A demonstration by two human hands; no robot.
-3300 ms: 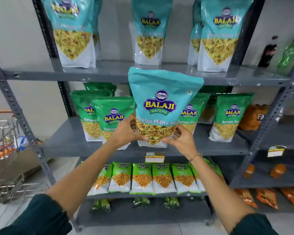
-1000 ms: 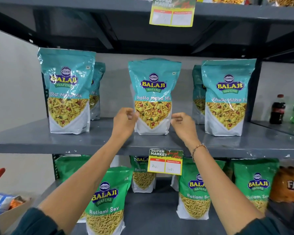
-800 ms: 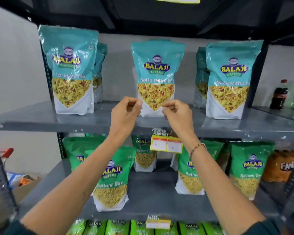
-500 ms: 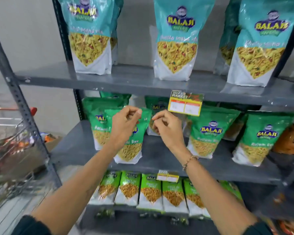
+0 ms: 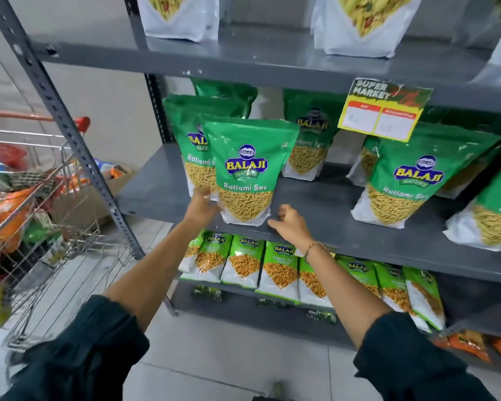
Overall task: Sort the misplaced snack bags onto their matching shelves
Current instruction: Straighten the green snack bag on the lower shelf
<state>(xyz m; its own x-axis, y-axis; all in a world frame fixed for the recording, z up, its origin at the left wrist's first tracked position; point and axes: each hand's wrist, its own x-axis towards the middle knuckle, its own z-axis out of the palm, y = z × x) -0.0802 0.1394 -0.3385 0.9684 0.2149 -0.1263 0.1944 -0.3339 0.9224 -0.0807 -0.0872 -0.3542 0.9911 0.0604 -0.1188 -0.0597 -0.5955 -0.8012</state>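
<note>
A green Ratlami Sev bag (image 5: 246,175) stands upright at the front left of the grey middle shelf (image 5: 315,204), in front of another green bag (image 5: 191,157). My left hand (image 5: 203,205) is closed on the front bag's lower left edge. My right hand (image 5: 289,224) hovers with fingers apart just off its lower right corner, above the shelf lip. More green Ratlami Sev bags (image 5: 411,180) stand to the right. Only the white bottoms of the teal bags (image 5: 359,27) show on the upper shelf (image 5: 272,62).
A wire shopping cart (image 5: 26,198) full of mixed snack bags stands at the left, beside the rack's upright post (image 5: 70,134). A yellow price tag (image 5: 382,111) hangs from the upper shelf. Several small green bags (image 5: 275,267) line the lower shelf. A cardboard box (image 5: 99,192) sits behind the cart.
The teal bag went from my hands onto the upper shelf. Both hands then dropped to the middle shelf, and my left hand took hold of the front green bag. The view tilted down.
</note>
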